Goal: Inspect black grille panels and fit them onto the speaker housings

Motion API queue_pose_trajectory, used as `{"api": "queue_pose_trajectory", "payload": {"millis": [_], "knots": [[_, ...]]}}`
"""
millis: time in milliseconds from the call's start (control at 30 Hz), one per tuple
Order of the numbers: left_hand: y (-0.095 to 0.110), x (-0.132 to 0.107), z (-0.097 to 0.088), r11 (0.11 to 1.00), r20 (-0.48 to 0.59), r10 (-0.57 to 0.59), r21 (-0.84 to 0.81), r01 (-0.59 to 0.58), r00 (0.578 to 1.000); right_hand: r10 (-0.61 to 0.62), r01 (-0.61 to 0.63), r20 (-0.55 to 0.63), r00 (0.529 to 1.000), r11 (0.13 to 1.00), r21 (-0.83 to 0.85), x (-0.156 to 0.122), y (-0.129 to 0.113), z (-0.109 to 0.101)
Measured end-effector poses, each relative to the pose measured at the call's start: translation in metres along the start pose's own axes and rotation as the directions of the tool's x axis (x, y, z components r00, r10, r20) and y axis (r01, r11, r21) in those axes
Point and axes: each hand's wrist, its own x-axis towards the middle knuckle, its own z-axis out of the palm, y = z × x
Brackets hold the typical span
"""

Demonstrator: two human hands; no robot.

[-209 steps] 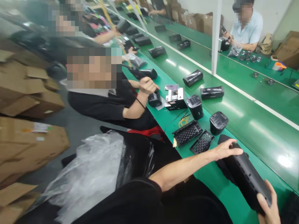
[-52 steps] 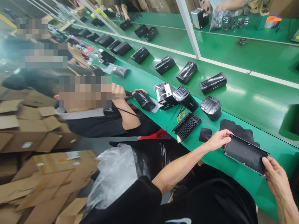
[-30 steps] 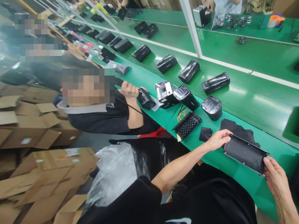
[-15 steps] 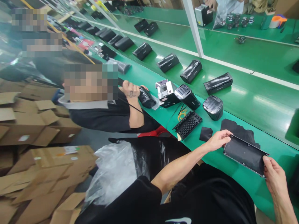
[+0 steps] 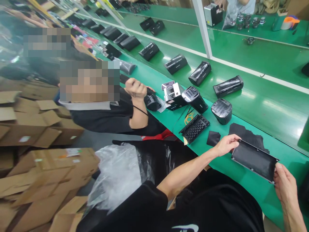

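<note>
Between my hands is a black rectangular speaker grille panel (image 5: pixel 254 160), tilted, its hollow side facing me and small clips along its long edges. My left hand (image 5: pixel 227 145) pinches its upper left corner. At the opposite short end, my right hand (image 5: pixel 286 183) grips the edge with thumb and fingers. Just behind the panel lies a stack of black cloth sheets (image 5: pixel 248 137), partly covered by it. A smaller black sheet pile (image 5: pixel 213 138) rests left of my left hand, beside a black perforated housing (image 5: pixel 195 128).
Black speakers (image 5: pixel 221 111) stand on the green bench, and several more lie on the conveyor (image 5: pixel 228 87). A white-and-black boxy device (image 5: pixel 175 96) sits near yellow rubber bands (image 5: pixel 189 118). At left, a co-worker's hand (image 5: pixel 136 88) is beside another speaker. Cardboard boxes (image 5: pixel 55 167) fill the floor.
My right hand has shifted slightly outward along the panel's right end; the panel stays almost in place. The co-worker's raised hand has moved a little. The view has shifted slightly.
</note>
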Motion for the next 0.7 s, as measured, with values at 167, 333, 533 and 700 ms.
{"api": "queue_pose_trajectory", "payload": {"millis": [167, 333, 533, 700], "knots": [[0.000, 0.001, -0.003, 1.000, 0.000, 0.019, -0.011, -0.019, 1.000, 0.025, -0.028, 0.061, 0.998, 0.998, 0.051, -0.002, -0.003, 0.003], [-0.001, -0.002, -0.004, 0.999, -0.003, 0.026, -0.033, -0.026, 1.000, 0.022, -0.024, 0.032, 0.999, 0.998, 0.062, -0.005, -0.009, 0.009], [-0.012, 0.007, -0.018, 0.918, 0.171, -0.152, -0.342, 0.204, 0.973, 0.066, -0.067, 0.096, 0.993, 0.998, 0.005, -0.008, -0.020, 0.006], [-0.036, 0.019, -0.025, 0.819, 0.545, -0.301, -0.273, 0.505, 0.783, 0.130, -0.084, 0.414, 0.901, 0.988, -0.128, 0.006, -0.027, 0.021]]}}
